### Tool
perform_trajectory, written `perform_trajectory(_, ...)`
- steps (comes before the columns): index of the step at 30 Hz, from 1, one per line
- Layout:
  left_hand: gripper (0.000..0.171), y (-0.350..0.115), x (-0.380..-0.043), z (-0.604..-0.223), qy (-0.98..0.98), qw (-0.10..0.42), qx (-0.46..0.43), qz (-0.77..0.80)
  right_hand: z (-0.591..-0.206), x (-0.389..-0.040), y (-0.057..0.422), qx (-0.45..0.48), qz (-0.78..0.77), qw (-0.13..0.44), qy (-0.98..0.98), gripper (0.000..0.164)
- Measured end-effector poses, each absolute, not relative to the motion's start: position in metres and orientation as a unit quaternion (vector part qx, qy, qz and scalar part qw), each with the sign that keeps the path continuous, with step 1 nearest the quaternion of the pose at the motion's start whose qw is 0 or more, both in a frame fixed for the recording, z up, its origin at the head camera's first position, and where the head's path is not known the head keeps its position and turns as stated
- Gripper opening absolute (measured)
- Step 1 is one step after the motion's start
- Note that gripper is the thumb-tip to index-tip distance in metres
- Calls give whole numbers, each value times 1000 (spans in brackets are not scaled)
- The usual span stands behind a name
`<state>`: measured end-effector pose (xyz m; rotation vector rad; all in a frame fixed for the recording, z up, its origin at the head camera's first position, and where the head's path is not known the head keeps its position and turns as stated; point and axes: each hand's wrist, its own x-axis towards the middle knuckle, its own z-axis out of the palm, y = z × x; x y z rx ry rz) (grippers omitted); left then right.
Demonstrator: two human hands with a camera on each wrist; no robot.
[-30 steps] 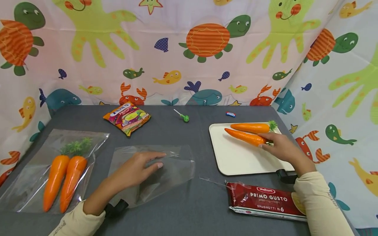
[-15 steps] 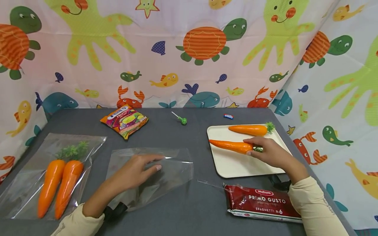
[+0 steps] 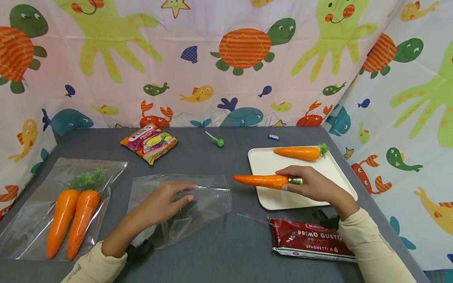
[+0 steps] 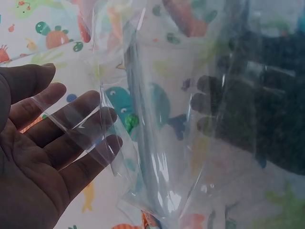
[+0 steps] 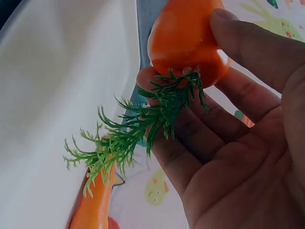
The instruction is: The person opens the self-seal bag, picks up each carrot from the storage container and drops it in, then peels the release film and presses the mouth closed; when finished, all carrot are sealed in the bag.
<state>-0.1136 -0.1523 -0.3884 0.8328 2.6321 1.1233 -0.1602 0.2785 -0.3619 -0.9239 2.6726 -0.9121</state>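
My right hand (image 3: 311,184) pinches an orange toy carrot (image 3: 262,181) by its thick end, thumb on one side and fingers on the other. The tip points left past the tray's left edge; its green leaves (image 5: 157,109) hang by the palm in the right wrist view. A second carrot (image 3: 297,153) lies on the cream tray (image 3: 283,200). My left hand (image 3: 166,202) is at a clear plastic bag (image 3: 209,204), thumb apart from the fingers. In the left wrist view, clear film (image 4: 162,157) lies across some of its fingers (image 4: 86,167).
At the left lies another clear bag (image 3: 116,173) with two carrots (image 3: 72,220) inside. A Fox's candy packet (image 3: 150,143), a green lollipop (image 3: 219,142) and a small blue-red wrapped candy (image 3: 273,136) are at the back. A spaghetti pack (image 3: 308,239) lies front right.
My right hand has lifted the nearer carrot off the tray and carried it left and toward me, turning it nearly level. The left hand stays at the bag.
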Motion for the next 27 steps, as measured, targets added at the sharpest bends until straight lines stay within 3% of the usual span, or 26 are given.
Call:
perform_trajectory(8,39,-153,-111,-388,881,79,269,381,-363,-159,260,-339,-301,118,883,40)
perform_trajectory(27,37,-147,-109,-388,884,59,273,374,-353,-150,209,-408,-292,134,855,42)
